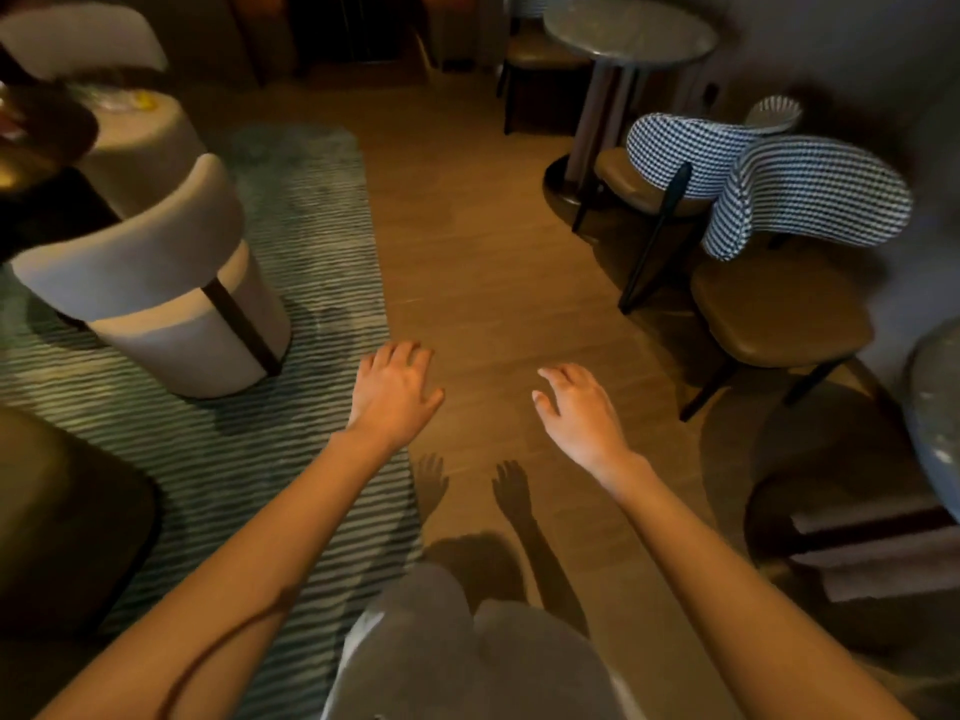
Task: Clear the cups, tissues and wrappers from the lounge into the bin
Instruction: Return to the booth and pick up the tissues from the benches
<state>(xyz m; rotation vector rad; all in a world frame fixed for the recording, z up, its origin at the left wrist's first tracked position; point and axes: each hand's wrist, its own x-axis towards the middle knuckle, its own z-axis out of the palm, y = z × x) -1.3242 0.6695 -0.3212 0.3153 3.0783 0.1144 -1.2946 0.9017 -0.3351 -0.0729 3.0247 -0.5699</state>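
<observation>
Both arms extend forward over the wooden floor [493, 262]. The left hand [392, 387] is held palm down with fingers straight and slightly spread; it holds nothing. The right hand [576, 407] is likewise palm down, fingers relaxed and apart, holding nothing. The two hands are near each other but not touching, and their shadows fall on the floor below them.

A striped rug [291, 252] lies to the left, its edge just beside the left hand. Two pale round-backed chairs [156, 283] stand on the rug. At the far left edge, a dark table [47, 127] carries blurred items; what they are cannot be told, so cups, tissues and wrappers cannot be identified with certainty. No bin can be made out.

To the right, two chairs with checked backs [810, 194] and tan seats stand beside a round pedestal table [628, 28]. A second round tabletop [935, 407] shows at the right edge.
</observation>
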